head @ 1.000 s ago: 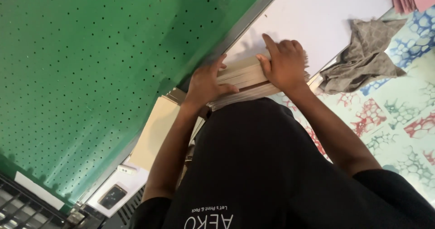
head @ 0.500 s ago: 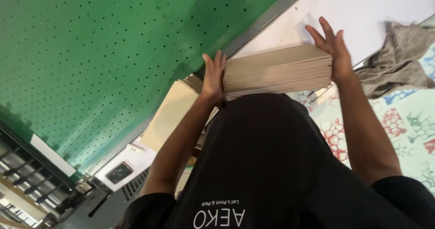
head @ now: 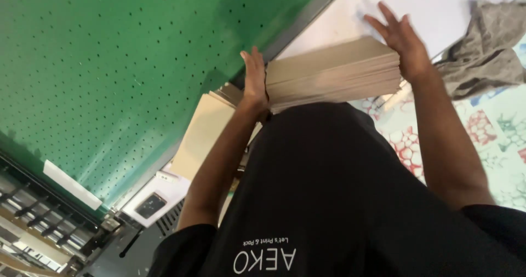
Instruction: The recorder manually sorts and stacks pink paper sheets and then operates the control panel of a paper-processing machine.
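Note:
A thick stack of beige cardboard sheets (head: 334,74) is in front of my chest, seen from its long edge. My left hand (head: 255,80) presses flat against the stack's left end, fingers straight and together. At the right end is my right hand (head: 400,38), its palm against the stack and its fingers spread upward. The stack is held between the two palms. My black shirt hides its lower edge.
A big green perforated board (head: 109,63) fills the left side. A white sheet (head: 438,3) lies beyond the stack, with a crumpled grey cloth (head: 482,52) at the right on a patterned cover (head: 493,140). More beige sheets (head: 203,134) lie under my left arm.
My hands were close together on the stack; they have moved apart to its two ends, and the stack now shows its full long edge.

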